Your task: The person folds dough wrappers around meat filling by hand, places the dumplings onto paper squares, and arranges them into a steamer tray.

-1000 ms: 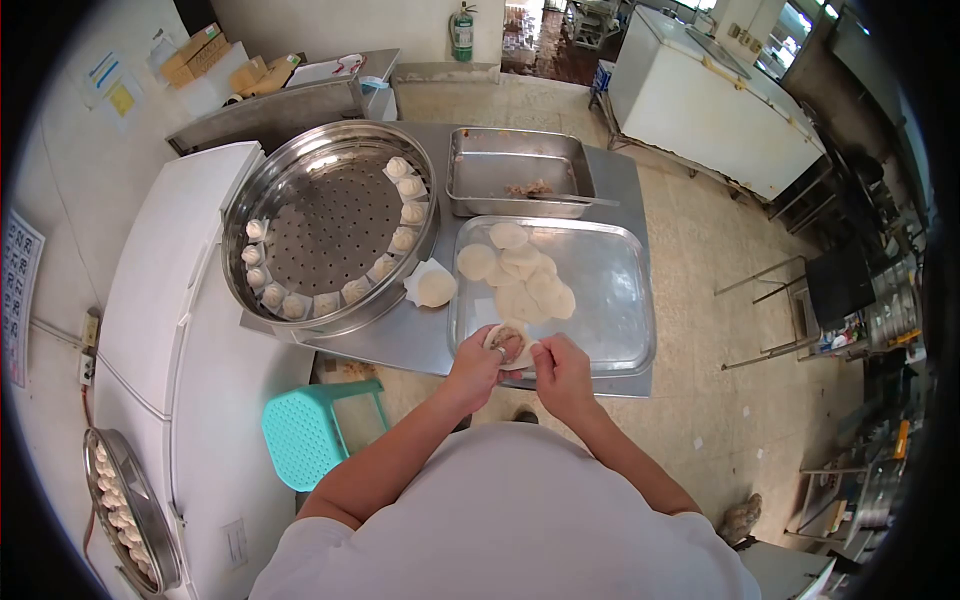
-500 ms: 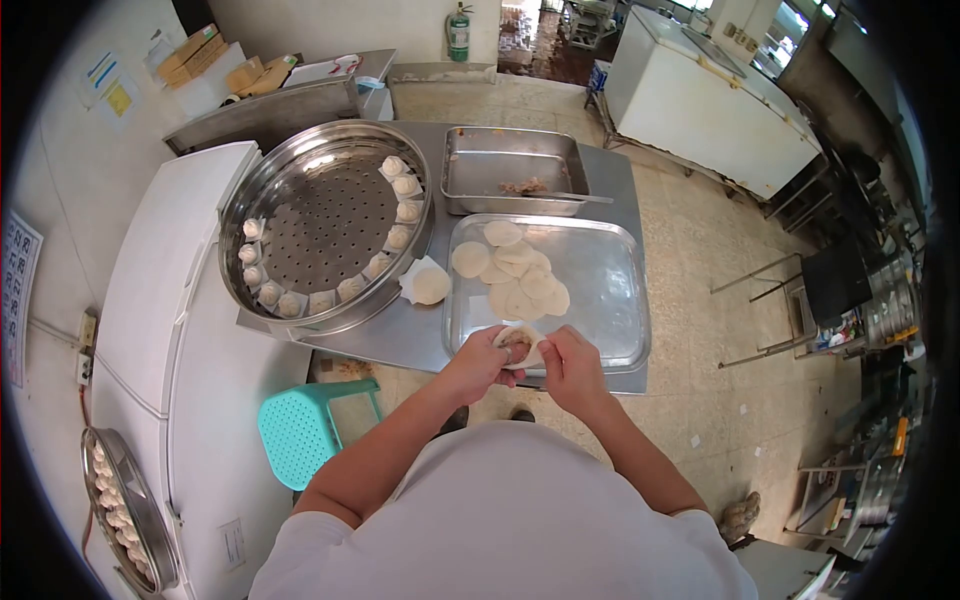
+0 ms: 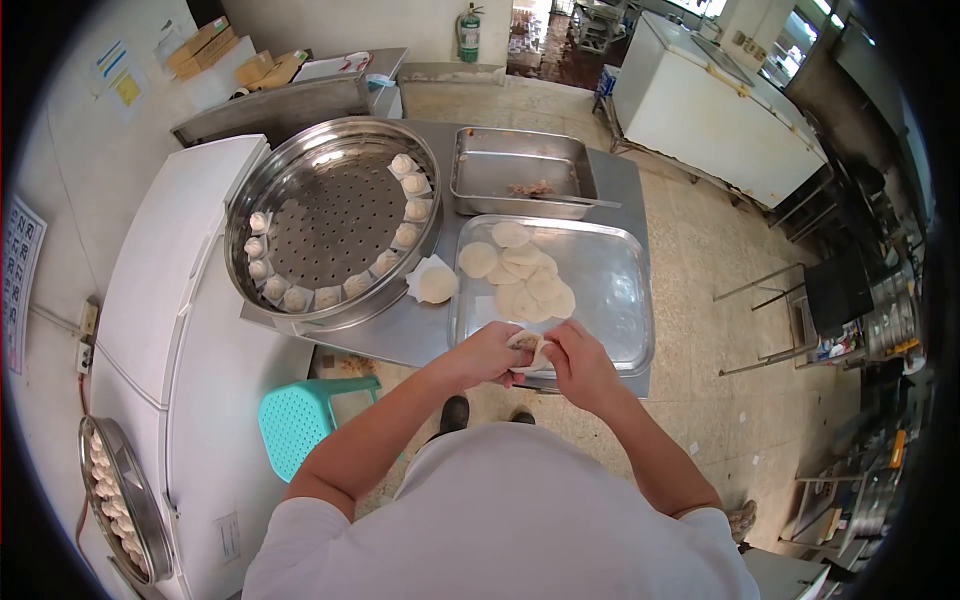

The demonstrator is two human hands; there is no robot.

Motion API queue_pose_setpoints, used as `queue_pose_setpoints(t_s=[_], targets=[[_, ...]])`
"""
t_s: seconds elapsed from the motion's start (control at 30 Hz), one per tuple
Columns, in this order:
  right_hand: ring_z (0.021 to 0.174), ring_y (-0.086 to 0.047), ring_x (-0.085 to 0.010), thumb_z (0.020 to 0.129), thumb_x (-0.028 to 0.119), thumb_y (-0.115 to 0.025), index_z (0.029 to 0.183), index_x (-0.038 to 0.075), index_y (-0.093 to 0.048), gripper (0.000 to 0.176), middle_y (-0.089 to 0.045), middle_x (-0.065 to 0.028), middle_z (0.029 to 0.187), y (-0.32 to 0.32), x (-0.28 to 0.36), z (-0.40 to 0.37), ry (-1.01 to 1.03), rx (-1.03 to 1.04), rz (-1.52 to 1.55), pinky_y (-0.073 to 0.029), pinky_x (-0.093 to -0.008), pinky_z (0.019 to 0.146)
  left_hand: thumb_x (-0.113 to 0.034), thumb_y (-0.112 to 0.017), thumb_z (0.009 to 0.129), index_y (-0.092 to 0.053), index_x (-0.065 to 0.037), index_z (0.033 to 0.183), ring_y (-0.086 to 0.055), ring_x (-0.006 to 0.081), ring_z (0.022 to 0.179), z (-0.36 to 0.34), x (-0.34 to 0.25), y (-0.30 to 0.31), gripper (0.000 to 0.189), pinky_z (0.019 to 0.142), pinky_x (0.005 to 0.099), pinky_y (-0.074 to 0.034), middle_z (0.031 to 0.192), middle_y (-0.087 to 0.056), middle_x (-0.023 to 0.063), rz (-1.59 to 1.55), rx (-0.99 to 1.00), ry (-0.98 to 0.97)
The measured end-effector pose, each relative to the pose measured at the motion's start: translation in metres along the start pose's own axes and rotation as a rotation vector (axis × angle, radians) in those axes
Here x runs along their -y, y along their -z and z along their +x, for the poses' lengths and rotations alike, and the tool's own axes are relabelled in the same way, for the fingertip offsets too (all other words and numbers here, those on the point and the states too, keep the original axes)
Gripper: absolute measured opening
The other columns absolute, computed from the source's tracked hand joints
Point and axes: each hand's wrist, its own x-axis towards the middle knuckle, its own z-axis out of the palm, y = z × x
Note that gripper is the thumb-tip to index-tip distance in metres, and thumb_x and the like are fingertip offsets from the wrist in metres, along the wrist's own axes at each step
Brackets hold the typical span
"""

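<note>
A filled dough wrapper (image 3: 530, 346) is held between my two hands over the near edge of the metal tray (image 3: 618, 345). My left hand (image 3: 486, 356) cups it from the left, and a little filling shows in its opening. On its right rim, the fingers of my right hand (image 3: 578, 366) pinch the dough. Flat dough wrappers (image 3: 535, 285) lie overlapping on the tray just beyond. Left of the tray, another dough round (image 3: 436, 284) rests on white paper squares. Pleated buns (image 3: 406, 234) on paper line part of the rim inside the perforated steamer (image 3: 322, 215).
A deep metal pan (image 3: 522, 160) with some filling and a utensil (image 3: 578, 200) stands behind the tray. A turquoise stool (image 3: 296, 430) is at the table's near left, beside a white freezer (image 3: 215, 400). Another steamer of buns (image 3: 120, 500) sits at lower left.
The wrapper's opening has become smaller and its rim more gathered, with less filling showing. My right hand has shifted slightly and stays pinched on the edge. The view has moved a little.
</note>
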Motion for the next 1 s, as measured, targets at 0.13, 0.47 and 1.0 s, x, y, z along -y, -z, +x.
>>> queue_pose_setpoints(t_s=[0.13, 0.47, 1.0], targets=[[0.076, -0.061, -0.0391, 0.096, 0.006, -0.062, 0.095, -0.001, -0.062, 0.007, -0.06, -0.0175, 0.086, 0.005, -0.006, 0.005, 0.06, 0.135, -0.022, -0.049, -0.0458, 0.067, -0.004, -0.062, 0.095, -0.064, 0.001, 0.103, -0.064, 0.0134, 0.069, 0.0, -0.012, 0.0, 0.009, 0.056, 0.0266, -0.052, 0.084, -0.06, 0.0025, 0.154, 0.04, 0.036], [0.079, -0.062, -0.0387, 0.094, 0.006, -0.064, 0.098, -0.001, -0.065, 0.008, -0.062, -0.0169, 0.085, 0.003, -0.001, 0.009, 0.075, 0.13, -0.103, -0.051, -0.0446, 0.068, 0.001, -0.058, 0.09, -0.066, 0.003, 0.104, -0.063, 0.0143, 0.066, 0.012, -0.017, 0.011, 0.016, 0.056, 0.0289, -0.052, 0.084, -0.063, 0.0062, 0.348, 0.156, 0.047], [0.069, -0.064, -0.0351, 0.093, 0.003, -0.065, 0.091, -0.002, -0.063, 0.005, -0.064, -0.0185, 0.082, -0.027, -0.028, 0.014, -0.058, -0.213, -0.029, -0.05, -0.0424, 0.061, -0.009, -0.053, 0.104, -0.064, -0.004, 0.116, -0.069, 0.0206, 0.098, 0.034, 0.021, 0.001, 0.017, 0.081, 0.0366, -0.064, 0.11, -0.064, 0.0042, -0.581, -0.082, -0.128]])
